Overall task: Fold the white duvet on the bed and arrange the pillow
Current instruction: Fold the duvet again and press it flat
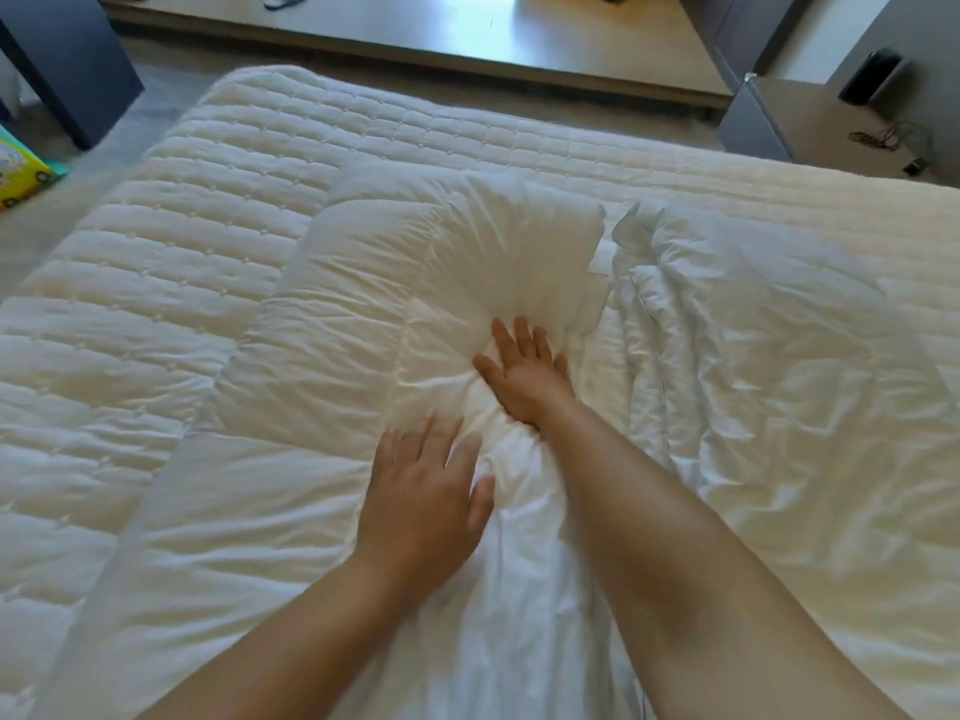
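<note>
A white duvet (322, 324) lies in a thick folded band down the middle of the bed, puffed at its far end. My right hand (524, 371) presses flat on the band's middle with straight fingers, denting the fabric. Nearer to me, my left hand (431, 491) rests flat on the same band, fingers spread. To the right lies a crumpled white mass (753, 356); I cannot tell whether it is more duvet or the pillow.
The quilted mattress pad (171, 241) covers the bed on the left and at the far side. Beyond the bed is a wooden floor (467, 28), a dark cabinet (62, 59) at the far left, a colourful box (21, 174) and a grey unit (758, 116) at the far right.
</note>
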Demonstrator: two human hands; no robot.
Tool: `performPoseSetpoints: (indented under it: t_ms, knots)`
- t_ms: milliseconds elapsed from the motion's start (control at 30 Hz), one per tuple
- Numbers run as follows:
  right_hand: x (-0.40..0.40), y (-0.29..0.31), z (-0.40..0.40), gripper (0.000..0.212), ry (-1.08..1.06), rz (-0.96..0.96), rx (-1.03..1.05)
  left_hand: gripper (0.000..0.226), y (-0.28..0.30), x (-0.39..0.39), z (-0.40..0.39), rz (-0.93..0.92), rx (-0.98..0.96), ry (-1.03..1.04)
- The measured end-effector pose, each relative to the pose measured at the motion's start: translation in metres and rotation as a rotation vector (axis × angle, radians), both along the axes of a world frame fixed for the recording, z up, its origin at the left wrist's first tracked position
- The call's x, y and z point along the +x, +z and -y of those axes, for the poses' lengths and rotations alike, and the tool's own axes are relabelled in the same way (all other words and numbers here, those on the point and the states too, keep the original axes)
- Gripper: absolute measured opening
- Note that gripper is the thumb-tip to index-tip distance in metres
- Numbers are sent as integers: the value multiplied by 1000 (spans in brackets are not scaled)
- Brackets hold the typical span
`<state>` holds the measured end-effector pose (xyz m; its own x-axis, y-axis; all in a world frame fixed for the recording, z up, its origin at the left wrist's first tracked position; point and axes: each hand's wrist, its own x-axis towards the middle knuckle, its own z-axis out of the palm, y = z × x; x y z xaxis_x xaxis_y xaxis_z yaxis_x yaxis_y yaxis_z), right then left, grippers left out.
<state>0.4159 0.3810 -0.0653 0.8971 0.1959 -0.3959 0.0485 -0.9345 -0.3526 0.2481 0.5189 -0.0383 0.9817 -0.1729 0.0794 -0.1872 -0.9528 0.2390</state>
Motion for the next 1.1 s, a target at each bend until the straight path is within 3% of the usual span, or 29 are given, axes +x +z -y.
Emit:
performPoseSetpoints:
  t_ms: [67, 100, 167, 200, 267, 300, 367, 400, 467, 533, 600, 667, 700, 767, 833, 967, 1100]
  knots:
    - [16, 12, -2, 67, 20, 39, 93, 57, 1, -3, 3, 54, -31, -109]
    - [27, 19, 0, 62, -1, 156, 150, 59, -5, -9, 9, 51, -16, -204]
    - [52, 38, 8, 60, -268, 500, 177, 59, -28, -19, 17, 0, 29, -334]
    - [65, 47, 16, 67, -487, 540, 132, 59, -44, -20, 16, -18, 52, -347]
    - [86, 50, 34, 92, -902, 273, 112, 57, -71, -13, 9, -41, 83, -351]
    - [92, 46, 38, 103, -1009, 116, 201, 55, -81, -8, 5, -54, 91, -348]
    - [97, 34, 42, 111, -1016, -56, 522, 53, -92, 2, 3, -95, 104, -344]
    - [92, 31, 39, 101, -975, -116, 618, 53, -92, 5, 1, -115, 117, -342]
    - [80, 39, 26, 57, -859, -176, 727, 53, -85, 6, -2, -135, 137, -328]
    - [78, 56, 17, 23, -799, -84, 849, 55, -63, 4, -1, -121, 58, -287]
    - [87, 75, 11, 15, -730, 140, 1030, 53, -33, -3, 14, -7, -121, -219]
    - [102, 80, 6, 14, -678, 280, 1119, 45, -18, -17, 39, 155, -248, -329]
    - [108, 72, 5, 15, -692, 305, 1098, 36, -22, -26, 51, 216, -236, -462]
    - [111, 46, 15, 31, -773, 311, 893, 21, -54, -34, 59, 294, -15, -657]
    - [106, 14, 30, 52, -835, 245, 625, 17, -91, -33, 49, 210, 181, -717]
    - [100, -6, 33, 63, -856, 102, 529, 25, -104, -31, 38, -36, 85, -745]
    - [85, 13, 34, 83, -853, 100, 566, 34, -91, -24, 37, -105, 138, -744]
